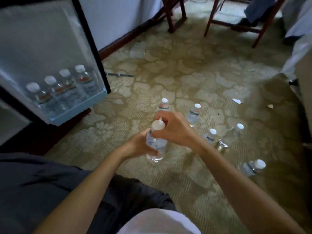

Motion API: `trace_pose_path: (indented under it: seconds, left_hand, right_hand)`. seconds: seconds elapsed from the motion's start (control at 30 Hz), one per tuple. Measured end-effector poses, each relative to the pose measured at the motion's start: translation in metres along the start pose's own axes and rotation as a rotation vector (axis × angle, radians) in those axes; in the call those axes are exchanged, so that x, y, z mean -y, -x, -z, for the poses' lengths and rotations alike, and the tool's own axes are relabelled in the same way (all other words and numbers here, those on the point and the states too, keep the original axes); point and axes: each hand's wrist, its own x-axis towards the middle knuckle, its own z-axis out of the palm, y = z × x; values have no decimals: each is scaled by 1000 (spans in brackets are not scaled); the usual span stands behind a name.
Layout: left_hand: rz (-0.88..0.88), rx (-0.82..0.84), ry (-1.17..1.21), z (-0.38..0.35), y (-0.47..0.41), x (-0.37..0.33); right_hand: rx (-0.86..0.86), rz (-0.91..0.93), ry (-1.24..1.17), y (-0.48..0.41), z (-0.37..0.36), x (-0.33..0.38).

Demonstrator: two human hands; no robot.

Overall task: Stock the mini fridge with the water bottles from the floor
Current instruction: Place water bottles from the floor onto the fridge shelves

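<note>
1. Carpet (185, 73): patterned floor across the whole scene; it carries the loose stock, so everything is within arm's reach of the seated person
2. Fridge door (42, 39): far left, swung open toward the viewer, which puts its rack beside the bottles
3. Door shelf (79, 108): low rail at the foot of the door; it holds four stocked bottles (67, 86) upright in a tight row with no clear gap, so I judge this rack full and the next bottle due elsewhere in the fridge
4. Right hand (175, 128): centre, fingers curled about the cap (158, 125); cannot tell whether it truly grips or only steadies
5. Left hand (137, 146): just near-left of it, wrapped round the label; this looks like a hand-over toward the fridge side
6. Held bottle (156, 143): roughly upright, between both hands, clear of the carpet
7. Floor bottles (193, 114): four apparently upright, right of and beyond the hands; a fifth, the tipped bottle (253, 167), lies near right; all unstocked
8. Paper scraps (236, 101): far right, apart from the stock
</note>
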Motion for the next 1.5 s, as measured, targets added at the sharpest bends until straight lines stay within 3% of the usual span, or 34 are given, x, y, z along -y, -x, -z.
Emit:
trace_pose_path:
  seconds: [0.2,0.37,0.43,0.6,0.87,1.07,1.33,1.5]
  left_hand:
    - [-32,-321,-13,89,35,9]
    - [105,-517,-56,160,68,33]
    - [165,-615,46,186,86,49]
    - [273,-887,299,241,133,78]
    - [367,-1109,622,321,205,127]
    - [379,-1187,741,379,237,181]
    - [283,-1271,804,450,248,232]
    - [416,-1311,633,481,260,267]
  right_hand:
    - [130,268,-34,-76,-19,83]
    - [342,288,-148,-137,-45,130]
    - [446,266,-197,-157,-66,141]
    - [736,284,-55,-186,-140,178]
    - [977,367,-125,-237,-235,289]
    - [920,412,-126,-271,-310,358]
    - [639,404,-151,-323,-381,414]
    - [560,361,-119,-359,-410,438]
